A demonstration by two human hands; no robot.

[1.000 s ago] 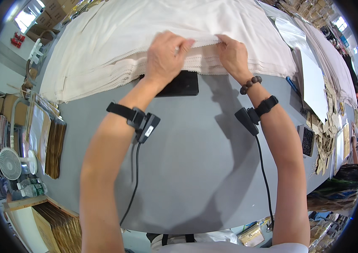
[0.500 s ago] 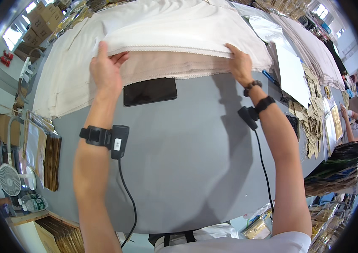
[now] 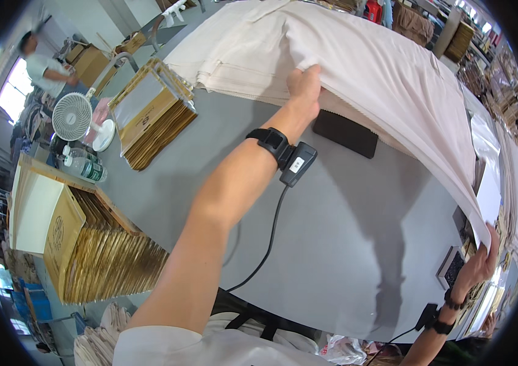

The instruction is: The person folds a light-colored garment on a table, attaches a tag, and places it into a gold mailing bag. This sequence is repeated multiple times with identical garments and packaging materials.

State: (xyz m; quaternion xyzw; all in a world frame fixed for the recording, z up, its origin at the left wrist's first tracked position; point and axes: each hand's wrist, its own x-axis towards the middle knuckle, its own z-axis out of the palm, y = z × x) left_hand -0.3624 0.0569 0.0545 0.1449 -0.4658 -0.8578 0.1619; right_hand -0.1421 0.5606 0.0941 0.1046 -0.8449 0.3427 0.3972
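A pale cream-pink cloth (image 3: 393,79) with a stitched edge stretches across the far side of the grey table, over more layers of the same cloth. My left hand (image 3: 305,90) is closed on its near edge, with a fold gathered at the fingers. Far to the right, my right hand (image 3: 483,259) pinches the other end of that edge, which runs taut and slanting between the hands. A black phone (image 3: 345,134) lies flat just below the cloth's edge, right of my left hand. Each wrist wears a strapped black device with a cable.
To the left stand a bundle of brown card-backed packets (image 3: 155,125), a white fan (image 3: 72,117) and clear bottles (image 3: 85,166). A box of gold-edged packets (image 3: 112,250) is at the near left. White sheets (image 3: 489,195) lie beyond my right hand. Another person (image 3: 48,70) stands far left.
The view has swung left. My right hand has drawn its end of the cloth's edge outward and nearer, and my left hand has closed from loosely spread fingers onto the edge.
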